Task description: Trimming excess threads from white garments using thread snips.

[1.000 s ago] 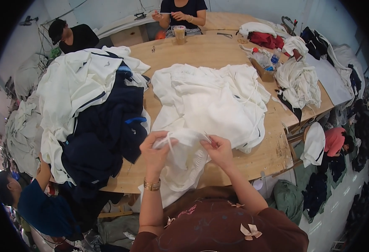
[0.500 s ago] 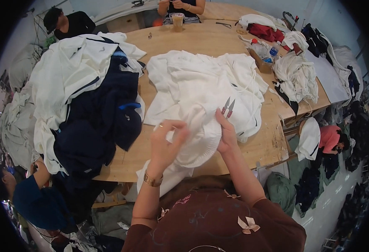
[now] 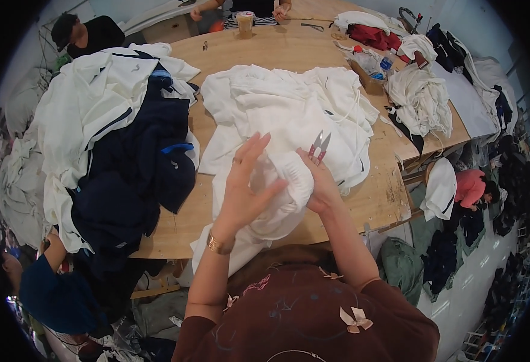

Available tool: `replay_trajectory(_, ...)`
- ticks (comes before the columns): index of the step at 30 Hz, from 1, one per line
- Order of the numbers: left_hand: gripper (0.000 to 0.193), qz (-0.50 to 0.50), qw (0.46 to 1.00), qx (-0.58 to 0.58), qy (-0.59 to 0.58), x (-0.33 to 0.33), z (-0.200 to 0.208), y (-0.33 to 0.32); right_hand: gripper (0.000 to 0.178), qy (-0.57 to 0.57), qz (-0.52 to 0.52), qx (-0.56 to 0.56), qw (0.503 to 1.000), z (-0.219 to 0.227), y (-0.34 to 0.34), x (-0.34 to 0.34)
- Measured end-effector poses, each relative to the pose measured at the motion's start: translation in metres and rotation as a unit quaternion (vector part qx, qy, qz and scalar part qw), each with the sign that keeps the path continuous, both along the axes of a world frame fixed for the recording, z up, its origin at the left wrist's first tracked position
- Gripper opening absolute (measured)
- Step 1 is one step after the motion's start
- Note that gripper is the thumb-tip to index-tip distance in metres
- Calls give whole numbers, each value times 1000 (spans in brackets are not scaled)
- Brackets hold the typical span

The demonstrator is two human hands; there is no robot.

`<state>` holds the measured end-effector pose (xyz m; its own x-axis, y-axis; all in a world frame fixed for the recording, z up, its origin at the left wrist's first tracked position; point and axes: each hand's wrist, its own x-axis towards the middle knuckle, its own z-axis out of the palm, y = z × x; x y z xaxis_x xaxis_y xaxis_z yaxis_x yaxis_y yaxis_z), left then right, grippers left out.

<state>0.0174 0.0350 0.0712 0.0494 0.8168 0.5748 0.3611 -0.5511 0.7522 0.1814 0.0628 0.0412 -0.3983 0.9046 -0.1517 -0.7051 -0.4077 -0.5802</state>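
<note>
Table (image 3: pixel 373 208): wooden, white cloth (image 3: pixel 277 108) atop | wall (image 3: pixel 485 39): bluish | floor (image 3: pixel 473 271): perhaps tiled

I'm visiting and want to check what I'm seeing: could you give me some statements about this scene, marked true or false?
1. The right hand holds red-handled snips. True.
2. Both hands are clenched into fists. False: the left hand has its fingers spread.
3. A gold-coloured band circles the left wrist. True.
4. Black fabric lies between the hands. False: a white garment does.
5. Navy garments lie to the left of both hands. True.
</note>
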Motion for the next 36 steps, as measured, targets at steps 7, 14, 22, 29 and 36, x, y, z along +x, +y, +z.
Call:
replay_trajectory(7,22,35,985,-162,-37,-5,-6,12,27,-174,-83,-8,981,-10,6,-7)
replay_trajectory(14,29,167,984,-63,2,-13,-18,14,26,-69,-59,-41,995,-28,8,-2)
replay_trajectory(22,58,127,879,-408,211,-48,-54,-65,29,143,-51,-150,977,-60,21,9)
replay_trajectory(29,33,214,948,-213,104,-32,-38,-52,33,160,37,-78,983,-25,5,-11)
replay_trajectory(36,53,-53,991,-67,100,-19,5,-4,38,88,115,-74,987,-20,-2,-17)
